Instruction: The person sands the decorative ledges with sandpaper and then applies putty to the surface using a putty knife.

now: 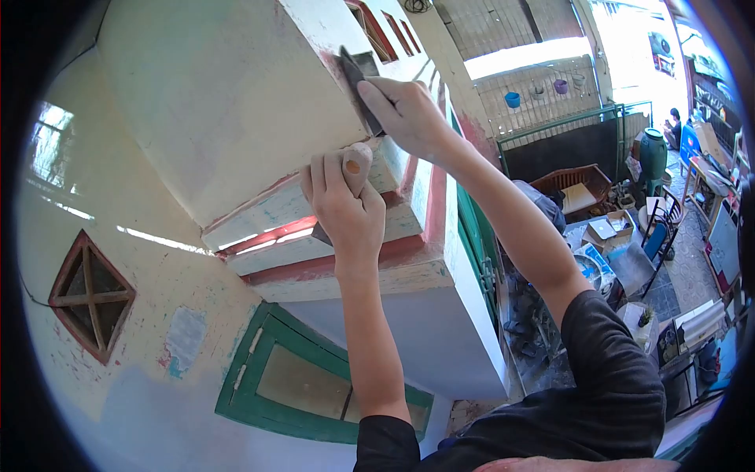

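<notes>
My right hand (405, 114) is closed on a flat dark scraper blade (358, 90), whose long edge lies against the corner of the pale wall (228, 94). Lower and to the left, my left hand (342, 189) is wrapped round a tool handle (355, 167) with a worn orange spot on its end. A bit of dark metal (321, 234) shows below that hand, next to the stepped ledge (338, 263) with red and white bands. The rest of this tool is hidden behind my fingers.
Below the ledge is a green-framed window (259, 370); a diamond-shaped vent (93, 299) is at left. Down at right lie a wooden crate (578, 185), a green barrel (653, 153), chairs and boxes. A person (673, 126) is far off at the upper right.
</notes>
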A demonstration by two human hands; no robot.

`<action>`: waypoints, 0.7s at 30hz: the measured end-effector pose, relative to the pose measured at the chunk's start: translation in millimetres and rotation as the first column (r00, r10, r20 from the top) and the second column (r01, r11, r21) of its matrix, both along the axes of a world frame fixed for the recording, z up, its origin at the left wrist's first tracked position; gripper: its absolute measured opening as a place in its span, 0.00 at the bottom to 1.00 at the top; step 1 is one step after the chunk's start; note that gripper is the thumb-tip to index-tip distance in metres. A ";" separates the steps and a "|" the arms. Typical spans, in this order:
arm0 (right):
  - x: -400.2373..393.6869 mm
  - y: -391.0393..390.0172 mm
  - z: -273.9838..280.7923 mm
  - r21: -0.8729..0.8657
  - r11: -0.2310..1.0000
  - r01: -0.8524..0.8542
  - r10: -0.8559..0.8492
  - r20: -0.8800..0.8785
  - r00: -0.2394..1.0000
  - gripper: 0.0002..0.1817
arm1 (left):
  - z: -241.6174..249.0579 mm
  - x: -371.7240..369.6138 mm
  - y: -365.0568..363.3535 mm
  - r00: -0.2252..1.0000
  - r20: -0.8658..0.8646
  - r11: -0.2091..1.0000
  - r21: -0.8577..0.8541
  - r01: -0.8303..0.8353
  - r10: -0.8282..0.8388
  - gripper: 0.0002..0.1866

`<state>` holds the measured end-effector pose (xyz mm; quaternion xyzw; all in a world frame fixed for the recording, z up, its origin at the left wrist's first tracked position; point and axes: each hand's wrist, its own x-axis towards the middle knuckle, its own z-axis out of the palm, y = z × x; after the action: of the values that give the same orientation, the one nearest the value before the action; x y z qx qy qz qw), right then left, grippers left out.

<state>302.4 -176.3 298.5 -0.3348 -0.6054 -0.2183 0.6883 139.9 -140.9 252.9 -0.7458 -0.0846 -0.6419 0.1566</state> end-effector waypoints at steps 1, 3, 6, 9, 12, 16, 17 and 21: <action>3.3 -4.1 -2.7 -0.089 0.996 0.010 -0.013 -0.034 0.999 0.21 | -0.9 -1.6 0.3 1.000 0.001 1.000 0.002 -0.009 0.009 0.08; 0.8 -23.8 -5.6 -0.194 0.981 0.003 -0.029 -0.129 0.991 0.22 | -1.3 -3.0 2.3 1.000 0.008 1.000 0.010 0.004 -0.004 0.07; -3.7 -49.1 -22.1 -0.168 0.985 -0.040 -0.005 -0.263 0.965 0.22 | -3.8 -6.8 -2.6 1.000 -0.021 0.997 -0.082 0.013 -0.015 0.14; -3.5 -74.9 -53.3 -0.185 0.983 -0.008 -0.054 -0.330 0.942 0.21 | -1.6 -6.4 -5.3 0.996 0.003 0.995 -0.041 0.091 -0.091 0.10; -8.4 -87.7 -95.9 -0.104 0.994 0.015 -0.053 -0.371 0.927 0.19 | -2.3 -6.9 -8.7 0.993 0.028 0.991 -0.069 0.119 -0.117 0.11; -1.9 -97.8 -141.6 -0.156 0.987 -0.038 -0.036 -0.443 0.896 0.17 | -3.8 -7.9 -5.2 0.994 0.026 0.992 -0.055 0.111 -0.110 0.14; -4.4 -100.5 -147.5 -0.161 0.987 -0.030 -0.045 -0.443 0.895 0.17 | -3.7 -7.0 -4.0 0.994 0.026 0.992 -0.056 0.112 -0.111 0.15; -24.3 -113.6 -161.0 -0.184 0.975 -0.122 0.002 -0.546 0.838 0.18 | -3.7 -9.2 -3.9 0.994 0.007 0.992 -0.058 0.111 -0.111 0.15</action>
<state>278.1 -289.9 137.6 -0.4339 -0.4163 -0.0268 0.7986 130.8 -144.8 249.2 -0.7525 -0.0620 -0.6482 0.0988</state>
